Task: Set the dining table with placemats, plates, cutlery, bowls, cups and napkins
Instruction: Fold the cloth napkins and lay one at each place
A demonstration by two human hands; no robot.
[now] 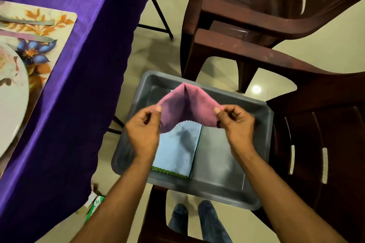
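I see the purple-clothed table point(65, 89) at left, carrying a floral placemat point(42, 45) with a plate point(10, 92) and cutlery point(29, 22). Brown chairs point(276, 31) stand right. A grey tray point(227, 165) below me holds folded blue napkins point(177, 150). Above it, my left hand point(143, 128) and right hand point(236, 124) each pinch a corner of a pink napkin point(187, 106).

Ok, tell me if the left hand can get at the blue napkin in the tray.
Probably not yet: the left hand pinches the pink napkin, which hangs over the blue napkin.
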